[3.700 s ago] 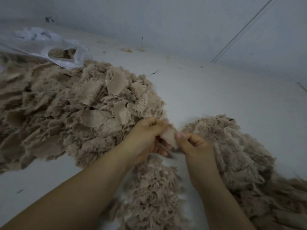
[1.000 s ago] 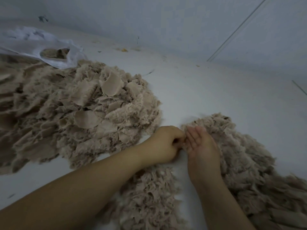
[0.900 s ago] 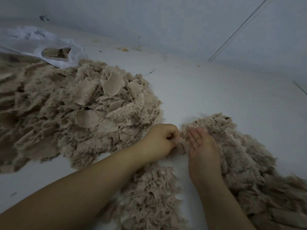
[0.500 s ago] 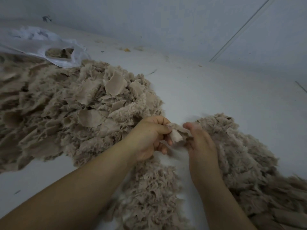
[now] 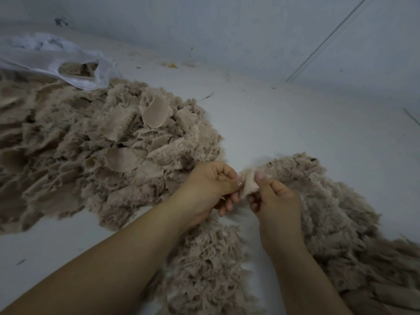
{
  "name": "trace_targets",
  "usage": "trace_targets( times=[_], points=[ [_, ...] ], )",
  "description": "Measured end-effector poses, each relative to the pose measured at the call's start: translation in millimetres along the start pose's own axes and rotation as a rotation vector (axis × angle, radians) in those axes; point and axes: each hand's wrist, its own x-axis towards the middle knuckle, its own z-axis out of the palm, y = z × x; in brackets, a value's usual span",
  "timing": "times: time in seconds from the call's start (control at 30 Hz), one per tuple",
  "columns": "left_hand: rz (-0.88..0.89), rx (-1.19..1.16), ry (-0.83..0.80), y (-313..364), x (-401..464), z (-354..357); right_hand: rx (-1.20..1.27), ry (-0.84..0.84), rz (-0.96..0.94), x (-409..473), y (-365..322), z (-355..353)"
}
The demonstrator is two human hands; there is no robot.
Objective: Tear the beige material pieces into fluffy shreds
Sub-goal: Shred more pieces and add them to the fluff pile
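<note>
A small beige fleecy scrap of material [image 5: 249, 183] hangs between the two hands, just above the pale grey floor [image 5: 284, 123]. The left hand [image 5: 210, 189] pinches its left edge between thumb and curled fingers; the right hand [image 5: 276, 197] pinches its right edge with the thumb on top. The scrap's long axis runs roughly from 12 to 6 o'clock, so the two grips sit across its short width, at 9 and 3 o'clock of it. That is the relation the coming pull seems to turn on: drawing the hands apart sideways should split the scrap lengthwise. Both hands are equally near, each already touching it.

At 9 to 11 o'clock of the hands lies the large heap of untorn beige fabric pieces [image 5: 109, 151], flat patches showing among the pile. At 3 to 5 o'clock spreads the mound of fluffy beige shreds [image 5: 336, 214], just beside the right hand, and a smaller drift of shreds [image 5: 211, 264] lies at 6 o'clock between the forearms. A crumpled clear plastic bag [image 5: 52, 57] sits well apart at 10 o'clock, near the wall [image 5: 227, 26]. Nothing stands between the hands and either pile.
</note>
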Motion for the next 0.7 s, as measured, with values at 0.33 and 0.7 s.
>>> trace_targets(
  times=[0.33,0.7],
  points=[
    [-0.059,0.115,-0.068,2.7,0.7,-8.3,-0.052,-0.055,0.001,-2.0,-1.3,0.4],
    [0.003,0.07,0.106,1.4,2.2,-8.7,-0.098,-0.113,0.01,0.2,0.5,0.7]
  ],
)
